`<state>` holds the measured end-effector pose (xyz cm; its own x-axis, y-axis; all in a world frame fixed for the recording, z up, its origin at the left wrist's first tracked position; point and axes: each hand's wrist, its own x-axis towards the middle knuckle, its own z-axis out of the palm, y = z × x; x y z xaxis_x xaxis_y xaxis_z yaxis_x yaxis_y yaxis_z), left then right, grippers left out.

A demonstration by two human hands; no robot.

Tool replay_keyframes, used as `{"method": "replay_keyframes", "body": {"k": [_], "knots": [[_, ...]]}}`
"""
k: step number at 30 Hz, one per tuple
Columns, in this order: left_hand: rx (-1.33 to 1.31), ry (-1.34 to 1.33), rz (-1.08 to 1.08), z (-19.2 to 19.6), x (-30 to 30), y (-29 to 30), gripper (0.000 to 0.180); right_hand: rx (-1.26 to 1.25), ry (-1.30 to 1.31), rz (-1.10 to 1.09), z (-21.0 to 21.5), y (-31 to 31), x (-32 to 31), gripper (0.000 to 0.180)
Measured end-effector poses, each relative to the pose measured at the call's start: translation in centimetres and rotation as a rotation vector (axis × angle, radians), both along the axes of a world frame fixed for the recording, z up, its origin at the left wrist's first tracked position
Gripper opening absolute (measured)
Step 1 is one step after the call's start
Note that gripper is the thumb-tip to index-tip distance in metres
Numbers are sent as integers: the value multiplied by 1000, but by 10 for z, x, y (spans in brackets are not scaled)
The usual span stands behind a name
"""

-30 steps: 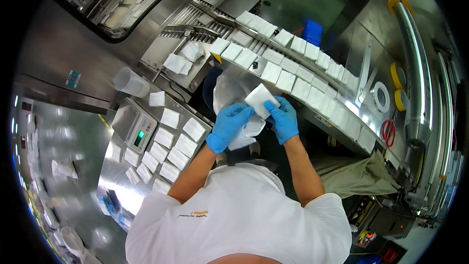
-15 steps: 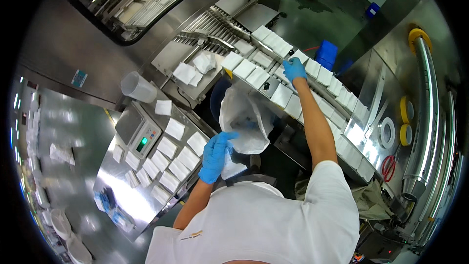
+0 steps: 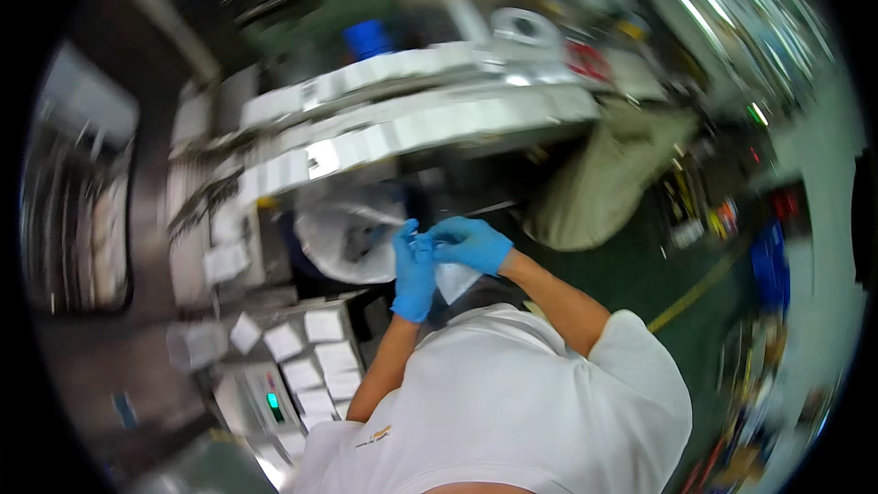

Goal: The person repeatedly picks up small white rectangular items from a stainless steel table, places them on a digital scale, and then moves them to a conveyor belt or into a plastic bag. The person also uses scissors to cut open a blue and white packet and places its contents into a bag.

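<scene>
Both my hands wear blue gloves and meet in front of my chest, blurred by motion. My left hand [image 3: 413, 276] points upward with its fingers closed. My right hand [image 3: 474, 245] reaches across to it, its fingertips pinched against the left fingers. A white folded sheet [image 3: 456, 283] hangs just below and between the hands, seemingly gripped by the left; the gloves hide its upper part. Whatever lies between the pinched fingertips is too small and smeared to make out. A bin with a white bag liner [image 3: 320, 236] stands beside my left hand, dark bits inside it.
Rows of white folded packs [image 3: 393, 134] lie along the conveyor ahead. More white packs [image 3: 326, 326] lie on the table at lower left, beside a scale [image 3: 256, 398] and a clear jug [image 3: 197, 345]. A beige cloth [image 3: 599, 183] hangs at right; a blue container [image 3: 368, 38] stands behind the conveyor.
My view has swung to the right. My right hand has left the packs on the conveyor and come back to my left hand, and the two hands now touch.
</scene>
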<state>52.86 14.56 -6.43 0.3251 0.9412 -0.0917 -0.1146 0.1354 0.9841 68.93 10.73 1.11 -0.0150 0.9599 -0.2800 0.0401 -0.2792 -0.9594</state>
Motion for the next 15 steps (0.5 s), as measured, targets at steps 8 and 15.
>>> {"method": "replay_keyframes", "body": {"k": [8, 15], "knots": [[-385, -145, -549, 44, 89, -37, 50, 5, -20, -467, -9, -100, 84, 12], [-691, -358, -703, 59, 192, -20, 65, 23, -174, -902, -32, -120, 238, 10]]}}
